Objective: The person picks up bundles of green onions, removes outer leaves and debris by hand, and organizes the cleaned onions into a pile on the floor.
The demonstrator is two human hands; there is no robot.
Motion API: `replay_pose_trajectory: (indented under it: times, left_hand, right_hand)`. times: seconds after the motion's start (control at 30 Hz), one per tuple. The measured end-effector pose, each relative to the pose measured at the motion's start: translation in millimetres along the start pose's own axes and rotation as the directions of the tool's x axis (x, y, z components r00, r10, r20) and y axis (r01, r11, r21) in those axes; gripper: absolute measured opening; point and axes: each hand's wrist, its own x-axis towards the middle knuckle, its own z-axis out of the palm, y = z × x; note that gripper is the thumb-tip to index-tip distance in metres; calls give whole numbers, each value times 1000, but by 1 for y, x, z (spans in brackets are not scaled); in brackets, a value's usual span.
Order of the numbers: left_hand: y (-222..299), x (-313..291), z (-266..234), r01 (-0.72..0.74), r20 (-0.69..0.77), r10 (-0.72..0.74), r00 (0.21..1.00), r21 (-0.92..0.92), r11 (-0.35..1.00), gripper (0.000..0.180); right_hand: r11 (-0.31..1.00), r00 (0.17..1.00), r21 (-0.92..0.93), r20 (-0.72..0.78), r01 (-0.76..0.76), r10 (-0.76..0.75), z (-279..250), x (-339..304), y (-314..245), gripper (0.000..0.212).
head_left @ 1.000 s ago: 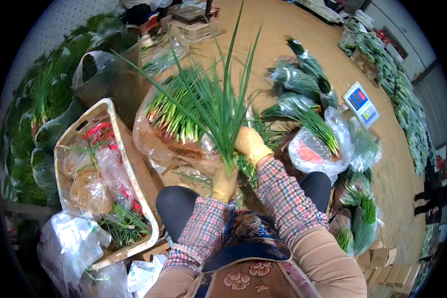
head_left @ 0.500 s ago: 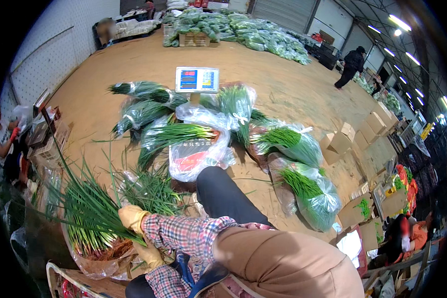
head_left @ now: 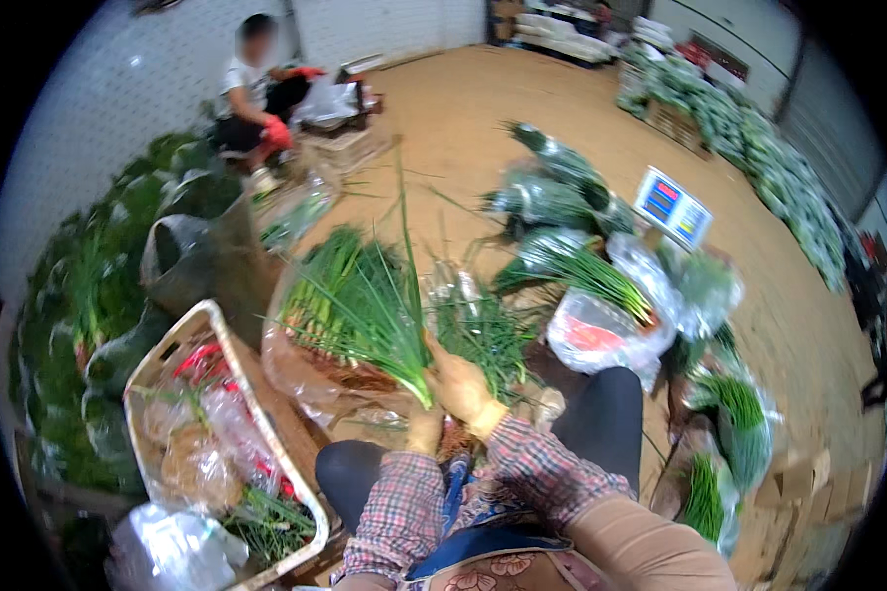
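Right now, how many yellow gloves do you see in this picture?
2. One covers the right hand, beside the scallion stalks; the other covers the left hand, below their lower ends. More could be hidden.

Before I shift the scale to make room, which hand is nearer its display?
Right: in view, the right hand sits below and left of the display; the left hand is lower, farther left.

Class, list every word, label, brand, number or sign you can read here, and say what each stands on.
None is readable.
White scale display with red and blue panels: too blurred to read.
Red-marked plastic bag: no lettering clear enough to read.
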Motion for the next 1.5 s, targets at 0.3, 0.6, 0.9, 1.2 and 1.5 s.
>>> replay_pose_trajectory:
  times: [0.3,0.6,0.9,1.2,1.5]
  left_hand:
    - [-123,5,16,388,388,-11,922,-921,20,30]
    - [27,7,-17,275,254,-120,960,-765,582,47]
    - [42,8,-15,12,87,92,992,-786,618,54]
    - [21,9,-22,103,206,46,977,-654,749,49]
    - [23,1,-15,-69,156,138,978,-382,922,50]
  right_hand:
    - [945,970,291,140,153,-200,9,-31,-12,19]
    - [272,926,892,310,-362,216,-38,-56,10,20]
    - [232,905,896,307,-379,294,-62,-65,4,19]
    - [554,886,709,234,-438,401,-129,13,55,24]
    - [897,978,438,204,-51,-44,-113,111,-52,28]
